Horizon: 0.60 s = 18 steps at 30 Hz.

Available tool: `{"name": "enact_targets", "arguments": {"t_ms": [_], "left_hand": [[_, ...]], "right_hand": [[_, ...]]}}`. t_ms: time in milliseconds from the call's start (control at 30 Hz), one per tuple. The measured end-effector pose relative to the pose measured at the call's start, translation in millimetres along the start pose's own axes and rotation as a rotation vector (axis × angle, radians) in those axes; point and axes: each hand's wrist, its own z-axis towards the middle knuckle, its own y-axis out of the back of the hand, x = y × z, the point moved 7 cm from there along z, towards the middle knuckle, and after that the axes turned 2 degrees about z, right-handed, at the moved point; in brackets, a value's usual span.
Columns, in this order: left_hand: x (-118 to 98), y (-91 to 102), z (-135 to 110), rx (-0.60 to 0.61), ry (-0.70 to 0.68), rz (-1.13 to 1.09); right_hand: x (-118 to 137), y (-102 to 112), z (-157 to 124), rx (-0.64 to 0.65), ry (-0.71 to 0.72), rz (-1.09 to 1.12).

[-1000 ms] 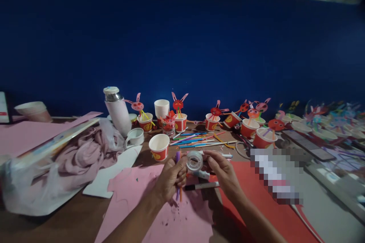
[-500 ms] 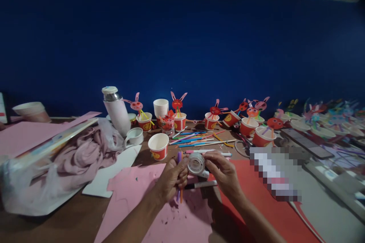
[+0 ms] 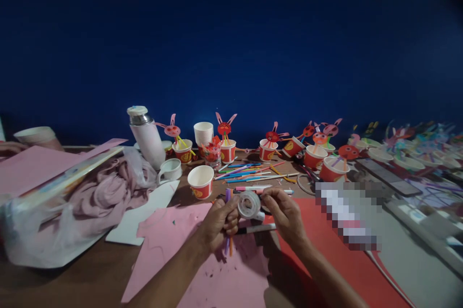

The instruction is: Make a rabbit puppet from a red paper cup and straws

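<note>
Gripped in the left hand (image 3: pixel 218 223), fingers closed around them: thin straws (image 3: pixel 227 198), purple and orange, held upright, ends showing above and below the fist. Pinched by the right hand (image 3: pixel 285 215), fingers closed on its rim: tape roll (image 3: pixel 248 204), clear, tilted, open face towards the camera. Position of roll: between both hands, against the upper part of the straws, raised above the surface (image 3: pixel 90 279).

Directly below the hands: marker (image 3: pixel 255 229), lying flat where pink paper (image 3: pixel 173 245) meets red paper (image 3: pixel 325 255). Just beyond the hands: pen (image 3: pixel 253 187), pink-capped, and one red cup (image 3: pixel 201 182), upright.

Farther back: loose straws (image 3: pixel 249 173) spread flat; row of bunny cups (image 3: pixel 227 146) along the blue wall (image 3: pixel 231 57); white cup stack (image 3: pixel 203 133); flask (image 3: pixel 146 137); mug (image 3: pixel 170 170) just beside it.

At left: plastic bag (image 3: pixel 54 221) holding pale cloth. At far left edge: another person's hand (image 3: pixel 9 148), only partly in view, grip not discernible.
</note>
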Motion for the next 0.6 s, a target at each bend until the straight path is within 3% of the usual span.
{"name": "enact_targets", "arguments": {"t_ms": [233,433,600], "left_hand": [[-0.4,-0.4,0.9,-0.002,-0.001,0.018],[1.2,-0.2,0.6,-0.020,0.014,0.043],[3.4,-0.3,1.4,-0.005,0.027,0.068]], "right_hand": [[31.2,-2.4,-3.4,0.082,0.432,-0.346],[33.5,-3.2,-8.8,0.069,0.578,-0.585],[33.9,-5.4,-9.1,0.079,0.596,-0.653]]}}
